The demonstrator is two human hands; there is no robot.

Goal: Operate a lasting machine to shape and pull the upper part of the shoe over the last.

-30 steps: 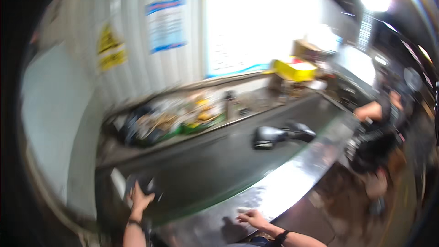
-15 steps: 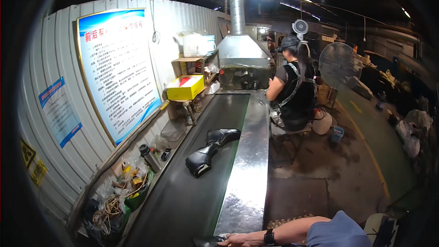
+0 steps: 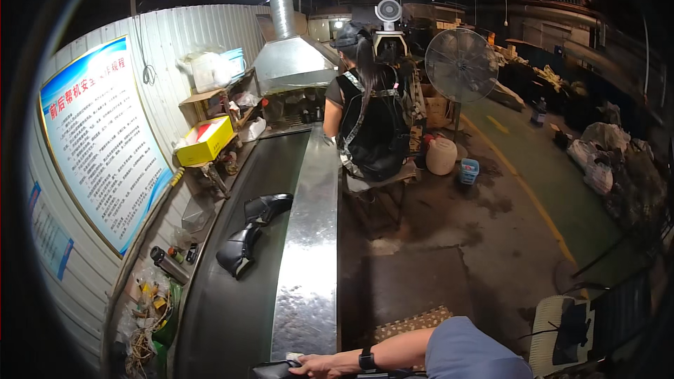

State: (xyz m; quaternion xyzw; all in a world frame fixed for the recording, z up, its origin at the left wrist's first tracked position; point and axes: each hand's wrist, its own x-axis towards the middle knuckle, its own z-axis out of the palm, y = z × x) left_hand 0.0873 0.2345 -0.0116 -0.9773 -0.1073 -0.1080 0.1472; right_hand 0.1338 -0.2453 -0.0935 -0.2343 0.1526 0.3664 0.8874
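My right hand [image 3: 317, 366] is at the lower edge, its fingers closed on a black leather shoe [image 3: 270, 370] that the picture cuts off. The shoe is beside the near end of a shiny metal strip [image 3: 309, 253]. Left of that strip runs a dark conveyor belt [image 3: 210, 330]. Farther up the belt lie two black shoes: one on its side [image 3: 239, 249], the other [image 3: 268, 208] just beyond it, close against it. My left hand is out of view.
A co-worker [image 3: 372, 119] sits at the belt's far end by a metal hood [image 3: 295, 63]. Along the left wall are a yellow box [image 3: 205, 142], a thermos [image 3: 168, 264] and bagged odds and ends. A large fan [image 3: 461, 67] and a chair [image 3: 562, 333] stand to the right.
The view has turned to the right, so the wall, belt and co-worker appear farther left. The two shoes keep their place on the belt. My right hand still grips its shoe.
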